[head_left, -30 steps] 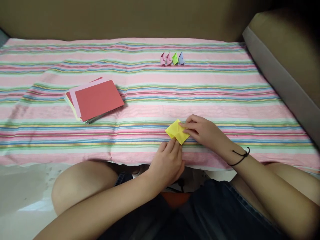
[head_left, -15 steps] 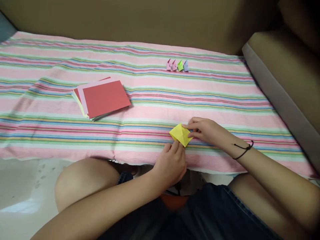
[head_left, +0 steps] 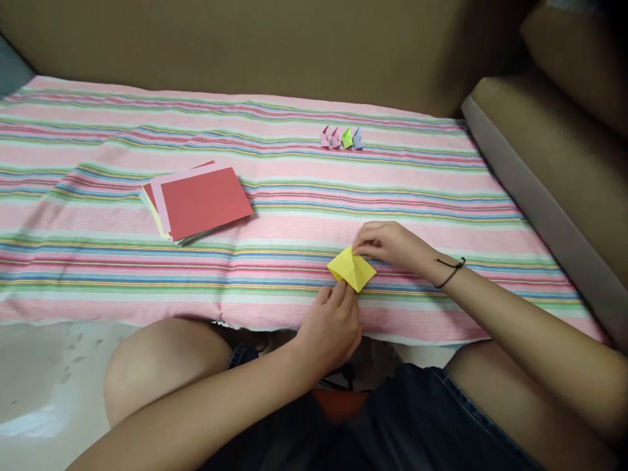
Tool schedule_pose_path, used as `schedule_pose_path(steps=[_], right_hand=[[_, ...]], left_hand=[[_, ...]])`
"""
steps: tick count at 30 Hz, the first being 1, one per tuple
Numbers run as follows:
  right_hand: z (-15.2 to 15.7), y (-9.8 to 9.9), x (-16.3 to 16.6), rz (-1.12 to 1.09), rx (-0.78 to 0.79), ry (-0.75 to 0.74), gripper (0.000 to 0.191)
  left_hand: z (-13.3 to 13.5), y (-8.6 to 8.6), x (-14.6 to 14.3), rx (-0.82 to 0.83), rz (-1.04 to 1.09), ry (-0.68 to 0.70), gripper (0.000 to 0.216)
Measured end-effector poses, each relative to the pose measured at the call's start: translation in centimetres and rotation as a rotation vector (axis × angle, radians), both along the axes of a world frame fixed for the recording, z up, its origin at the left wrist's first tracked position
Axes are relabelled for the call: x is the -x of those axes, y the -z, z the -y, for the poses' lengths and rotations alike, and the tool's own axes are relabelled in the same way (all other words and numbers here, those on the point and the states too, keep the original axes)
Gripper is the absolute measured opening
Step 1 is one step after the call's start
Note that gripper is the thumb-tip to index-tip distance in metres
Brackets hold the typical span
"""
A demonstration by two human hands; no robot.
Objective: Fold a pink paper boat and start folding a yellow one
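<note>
A small folded yellow paper [head_left: 350, 269] lies on the striped cloth [head_left: 294, 216] near its front edge. My left hand [head_left: 331, 327] is curled, its fingertips pinching the paper's near corner. My right hand [head_left: 392, 246] comes in from the right, fingers pressed together on the paper's far right corner. A black cord [head_left: 449, 271] circles my right wrist.
A stack of coloured paper sheets [head_left: 199, 203], red on top, lies to the left. Several small folded paper figures [head_left: 341, 138] stand in a row at the back. A brown cushion [head_left: 554, 170] borders the right side. My bare knees sit below the cloth's edge.
My right hand's fingers have shifted from the paper's right side up to its far corner. The camera view has moved a little; the left hand keeps its pinch.
</note>
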State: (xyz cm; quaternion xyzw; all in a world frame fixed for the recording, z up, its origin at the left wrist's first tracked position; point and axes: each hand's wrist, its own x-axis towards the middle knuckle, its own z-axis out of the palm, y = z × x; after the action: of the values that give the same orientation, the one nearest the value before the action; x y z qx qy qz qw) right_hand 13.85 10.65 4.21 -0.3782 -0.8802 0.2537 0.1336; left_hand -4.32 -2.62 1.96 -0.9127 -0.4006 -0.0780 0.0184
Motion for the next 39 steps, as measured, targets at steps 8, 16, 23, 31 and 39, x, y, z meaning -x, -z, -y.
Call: schedule_pose_path(steps=[8,16,23,31,39], right_hand=[[-2.0,1.6,-0.2,-0.185,0.126,-0.196,0.017],[-2.1,0.8,-0.9,-0.038,0.092,-0.308,0.018],[-1.8,-0.1,-0.9,0.066,0.079,-0.334,0.025],[-1.5,-1.1,-1.5,0.091,0.148,-0.354,0.037],[-1.9,0.7,-1.0,-0.078,0.175,-0.195,0.018]], left_hand=[[-0.1,0.3,0.2,-0.02,0.021,0.003,0.039],[-0.2,0.5,0.2,-0.021,0.014,0.002,0.043],[-0.2,0.5,0.1,-0.036,0.015,0.001,0.042],[-0.3,0.5,0.1,-0.026,0.01,-0.004,0.047],[-0.2,0.5,0.2,-0.001,0.006,-0.007,0.048]])
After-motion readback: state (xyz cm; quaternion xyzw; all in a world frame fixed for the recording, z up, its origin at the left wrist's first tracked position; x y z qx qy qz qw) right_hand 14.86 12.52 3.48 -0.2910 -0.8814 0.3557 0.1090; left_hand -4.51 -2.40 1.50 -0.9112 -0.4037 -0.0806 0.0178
